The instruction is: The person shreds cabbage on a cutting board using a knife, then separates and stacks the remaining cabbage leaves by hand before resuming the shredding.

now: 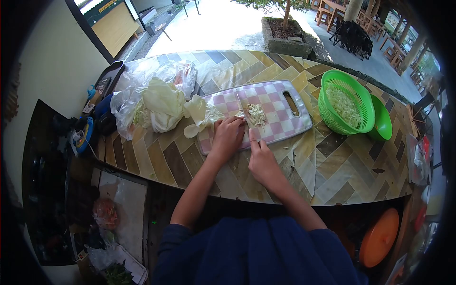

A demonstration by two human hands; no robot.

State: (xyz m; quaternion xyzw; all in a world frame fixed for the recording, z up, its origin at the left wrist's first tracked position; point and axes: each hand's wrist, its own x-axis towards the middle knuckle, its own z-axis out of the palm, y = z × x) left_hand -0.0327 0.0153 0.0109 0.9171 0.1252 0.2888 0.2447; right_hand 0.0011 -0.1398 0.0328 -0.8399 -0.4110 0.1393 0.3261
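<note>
A pink-and-white checkered cutting board (280,102) lies on the patterned table. My left hand (228,136) presses pale cabbage leaves (212,114) on its left part, fingers bent. My right hand (262,156) is closed around a knife at the board's near edge; the thin blade (243,107) points away from me, beside my left fingertips. Chopped cabbage (256,115) lies just right of the blade. Left of the board, a large piece of cabbage (163,104) rests against clear plastic bags (126,102).
At the right, a green basket (324,107) holds shredded cabbage, with a green bowl (383,118) partly behind it. A dark tray (114,73) and a blue-yellow object (84,134) are at the far left. An orange lid (379,237) is below the table.
</note>
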